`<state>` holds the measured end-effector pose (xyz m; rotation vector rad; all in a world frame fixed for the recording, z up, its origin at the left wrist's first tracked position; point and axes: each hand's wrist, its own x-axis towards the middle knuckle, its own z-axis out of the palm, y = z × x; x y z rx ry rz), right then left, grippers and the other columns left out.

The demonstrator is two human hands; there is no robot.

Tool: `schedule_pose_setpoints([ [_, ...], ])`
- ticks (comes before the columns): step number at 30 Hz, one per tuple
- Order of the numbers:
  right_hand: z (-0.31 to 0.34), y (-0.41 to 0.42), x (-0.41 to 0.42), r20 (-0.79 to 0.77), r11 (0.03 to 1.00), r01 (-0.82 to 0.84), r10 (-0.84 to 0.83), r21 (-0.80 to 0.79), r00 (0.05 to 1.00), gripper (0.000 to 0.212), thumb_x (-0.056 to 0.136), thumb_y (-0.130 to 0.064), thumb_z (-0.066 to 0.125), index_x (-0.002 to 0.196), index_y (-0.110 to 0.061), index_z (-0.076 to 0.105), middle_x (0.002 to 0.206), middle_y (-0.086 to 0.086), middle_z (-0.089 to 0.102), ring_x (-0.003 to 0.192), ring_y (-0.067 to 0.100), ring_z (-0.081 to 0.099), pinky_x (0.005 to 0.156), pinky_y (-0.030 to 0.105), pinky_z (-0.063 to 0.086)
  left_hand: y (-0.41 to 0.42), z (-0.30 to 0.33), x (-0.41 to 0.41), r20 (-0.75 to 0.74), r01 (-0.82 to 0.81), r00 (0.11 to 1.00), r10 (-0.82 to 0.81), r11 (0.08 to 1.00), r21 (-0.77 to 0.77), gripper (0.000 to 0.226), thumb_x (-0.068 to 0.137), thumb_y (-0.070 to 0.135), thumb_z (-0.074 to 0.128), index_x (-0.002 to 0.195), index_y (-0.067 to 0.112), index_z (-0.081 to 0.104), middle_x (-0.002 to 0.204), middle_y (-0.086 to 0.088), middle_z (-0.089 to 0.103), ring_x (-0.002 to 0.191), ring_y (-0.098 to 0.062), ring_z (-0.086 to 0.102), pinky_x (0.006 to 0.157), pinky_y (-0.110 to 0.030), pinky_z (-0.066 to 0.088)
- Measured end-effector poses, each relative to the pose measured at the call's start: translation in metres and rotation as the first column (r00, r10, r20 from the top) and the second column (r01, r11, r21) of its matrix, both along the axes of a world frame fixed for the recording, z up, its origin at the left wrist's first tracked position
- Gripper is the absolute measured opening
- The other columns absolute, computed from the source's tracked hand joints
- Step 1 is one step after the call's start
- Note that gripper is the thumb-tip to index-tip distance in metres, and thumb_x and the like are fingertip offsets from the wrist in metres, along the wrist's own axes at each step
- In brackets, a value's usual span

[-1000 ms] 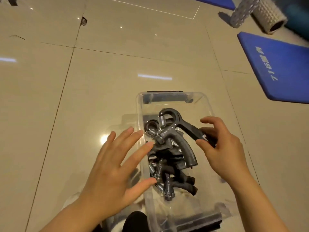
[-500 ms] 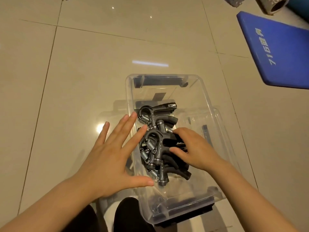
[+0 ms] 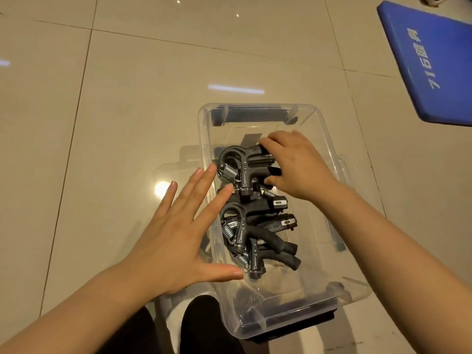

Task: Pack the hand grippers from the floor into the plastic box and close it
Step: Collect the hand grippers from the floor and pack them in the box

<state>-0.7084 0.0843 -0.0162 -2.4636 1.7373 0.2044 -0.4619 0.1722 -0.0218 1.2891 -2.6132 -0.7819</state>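
Blue mat (image 3: 434,60) at upper right carries pale printing along its length; "71" is readable, the characters after it are not. The small labels on the hand grippers (image 3: 255,221) are too small to read.

Surface: glossy beige tiled floor (image 3: 115,111) with dark grout lines and ceiling-light reflections. The clear plastic box (image 3: 204,139) sits on it, open at the top, with dark latches at its near and far ends. A clear panel shows under the box on both sides; whether it is the lid, cannot tell.

All visible hand grippers, black with metal springs, lie piled inside the box along its left half; the right half of the box floor is bare.

Left hand (image 3: 173,238) is spread flat with fingers wide and straight, over the box's left wall, holding nothing. Right hand (image 3: 298,164) reaches into the box, fingers curled round the handles of the farthest hand gripper (image 3: 245,164).

Open floor lies left of and beyond the box; the mat is well apart on the right.
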Motion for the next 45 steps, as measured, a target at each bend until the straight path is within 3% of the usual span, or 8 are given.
schedule_pose_setpoints([
  [5,-0.047,-0.013,0.007,-0.23,0.998,-0.067,0.063,-0.005,0.971,0.063,0.067,-0.029,0.079,0.123,-0.011,0.057,0.132,0.013,0.048,0.124,0.033,0.042,0.107,0.052,0.029,0.001,0.002,0.001,-0.003,-0.009,1.0,0.009,1.0,0.003,0.112,0.066,0.093,0.031,0.151,0.027,0.003,0.158,-0.002,-0.013,0.144,-0.018,-0.012,0.11,-0.045,0.001],
  [10,-0.062,-0.005,-0.003,-0.212,0.994,0.098,-0.104,-0.038,0.972,0.062,0.078,-0.032,0.072,0.132,-0.012,0.048,0.125,0.016,0.054,0.11,0.036,0.052,0.089,0.046,0.042,0.001,0.001,0.001,-0.01,-0.007,1.0,0.007,1.0,-0.004,0.112,0.065,0.093,0.031,0.151,0.028,0.0,0.158,0.0,-0.016,0.144,-0.017,-0.014,0.111,-0.044,0.0],
  [20,-0.061,-0.01,-0.001,-0.313,0.992,0.081,-0.046,0.101,0.949,0.085,0.08,-0.029,0.066,0.148,-0.02,0.015,0.145,0.017,0.03,0.13,0.033,0.034,0.102,0.042,0.035,0.001,0.001,0.002,-0.009,-0.013,1.0,0.014,1.0,0.006,0.112,0.065,0.093,0.031,0.151,0.028,0.001,0.158,-0.001,-0.015,0.144,-0.018,-0.013,0.111,-0.044,0.0],
  [29,-0.06,0.011,-0.004,-0.314,0.992,0.112,-0.091,0.051,0.945,0.074,0.082,-0.003,0.056,0.146,-0.007,0.02,0.147,0.027,0.029,0.127,0.036,0.04,0.106,0.04,0.03,0.001,0.001,0.001,-0.008,-0.016,1.0,0.016,1.0,0.008,0.112,0.065,0.093,0.032,0.151,0.027,0.004,0.158,-0.002,-0.012,0.145,-0.018,-0.012,0.111,-0.042,0.001],
  [36,-0.056,0.003,-0.004,-0.301,0.994,0.105,-0.087,0.044,0.95,0.072,0.083,-0.003,0.056,0.146,-0.014,0.023,0.13,0.017,0.044,0.113,0.032,0.047,0.092,0.037,0.039,0.001,0.001,0.0,-0.013,-0.015,1.0,0.015,1.0,0.018,0.112,0.065,0.092,0.034,0.151,0.027,0.005,0.158,-0.002,-0.011,0.145,-0.018,-0.011,0.112,-0.041,0.0],
  [39,-0.052,-0.001,-0.005,-0.245,0.987,0.136,-0.112,0.083,0.963,0.064,0.083,-0.01,0.061,0.14,-0.014,0.032,0.127,0.015,0.045,0.11,0.03,0.047,0.084,0.036,0.042,0.001,0.001,0.0,-0.012,-0.016,1.0,0.016,1.0,0.013,0.112,0.065,0.092,0.034,0.151,0.027,0.005,0.158,-0.002,-0.011,0.145,-0.018,-0.011,0.112,-0.041,0.0],
  [42,-0.035,0.006,-0.001,0.001,0.981,0.184,-0.184,0.057,0.983,0.045,0.086,-0.011,0.057,0.129,-0.01,0.047,0.124,0.013,0.05,0.105,0.031,0.052,0.076,0.037,0.045,0.001,0.0,0.0,-0.01,-0.013,1.0,0.013,1.0,0.011,0.112,0.065,0.092,0.034,0.151,0.027,0.005,0.158,-0.002,-0.011,0.145,-0.018,-0.011,0.112,-0.041,0.0],
  [45,-0.016,0.032,0.001,0.175,0.978,0.11,-0.141,0.179,0.974,0.049,0.089,-0.027,0.058,0.135,-0.02,0.045,0.133,0.004,0.051,0.118,0.024,0.048,0.093,0.035,0.041,0.001,0.0,0.0,-0.02,-0.019,1.0,0.02,1.0,0.021,0.111,0.066,0.091,0.034,0.151,0.027,0.004,0.158,-0.002,-0.012,0.145,-0.018,-0.011,0.112,-0.04,-0.001],
])
